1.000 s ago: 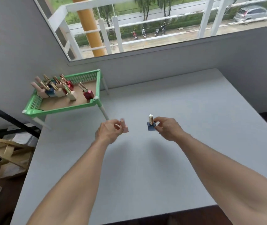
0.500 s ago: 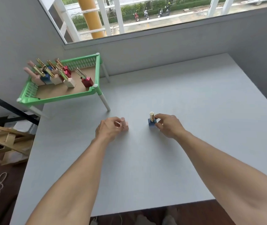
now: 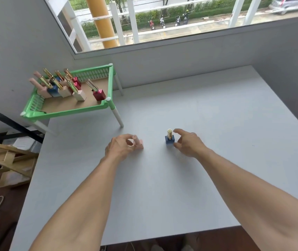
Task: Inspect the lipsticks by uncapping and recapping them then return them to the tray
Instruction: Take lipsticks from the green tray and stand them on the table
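A pink lipstick (image 3: 138, 143) stands upright on the grey table (image 3: 207, 124), with the fingertips of my left hand (image 3: 119, 148) closed around its cap and side. A blue-based lipstick with a gold cap (image 3: 169, 137) stands upright a short way to its right. My right hand (image 3: 189, 144) is just right of it, thumb and forefinger spread, not touching it. The green tray (image 3: 68, 113) on white legs stands at the back left and holds several lipsticks (image 3: 79, 91) with pink, blue, cream and red bases.
The tray's front right leg (image 3: 117, 116) stands close behind my left hand. A grey wall and a window run along the table's far side. Wooden frames and a cord lie on the floor to the left.
Both hands have lowered their lipsticks onto the table. My right hand has let go of the blue lipstick and spread its fingers. My left hand stays on the pink one.
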Available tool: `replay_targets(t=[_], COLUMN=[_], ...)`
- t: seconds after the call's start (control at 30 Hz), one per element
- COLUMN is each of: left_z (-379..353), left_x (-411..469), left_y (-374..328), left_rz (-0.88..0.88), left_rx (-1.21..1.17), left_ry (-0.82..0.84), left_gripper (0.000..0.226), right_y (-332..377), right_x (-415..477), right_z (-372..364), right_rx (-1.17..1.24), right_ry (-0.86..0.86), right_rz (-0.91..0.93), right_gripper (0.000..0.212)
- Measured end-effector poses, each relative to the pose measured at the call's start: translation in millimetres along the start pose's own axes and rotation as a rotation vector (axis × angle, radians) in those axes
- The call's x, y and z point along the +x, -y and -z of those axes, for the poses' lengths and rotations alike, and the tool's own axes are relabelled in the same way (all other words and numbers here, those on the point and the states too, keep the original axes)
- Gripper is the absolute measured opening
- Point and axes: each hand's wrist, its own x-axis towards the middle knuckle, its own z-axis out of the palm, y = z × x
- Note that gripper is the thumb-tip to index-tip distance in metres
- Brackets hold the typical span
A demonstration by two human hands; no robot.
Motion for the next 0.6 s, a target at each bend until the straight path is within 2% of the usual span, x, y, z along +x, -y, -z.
replay_targets(t=[0.13,0.2,0.37,0.6], left_z=[15.8,27.6,67.7,120.1], left_x=[-1.0,-2.4,-6.7,-16.1], left_y=[1.9,-1.6,-20.2,-41.1], left_rz=[-0.012,-0.024,-0.046,-0.059], left_rx=[0.068,0.100,0.109,-0.005], left_ry=[0.031,0.006,-0.134,-0.343], left_gripper=[0.043,0.049,0.046,0.036], right_y=[1.5,3.2,24.1,78.4], right_x=[-4.7,-7.1,-5.5,-3.1], right_z=[14.6,26.8,67.6,118.8], right_rx=[-0.120,-0.164,-0.214,-0.226], right_ry=[0.053,0.047,-0.056,-0.212], right_rz=[-0.018,-0.013,0.068,0.226], right_gripper=[0.061,0.062,0.053,0.051])
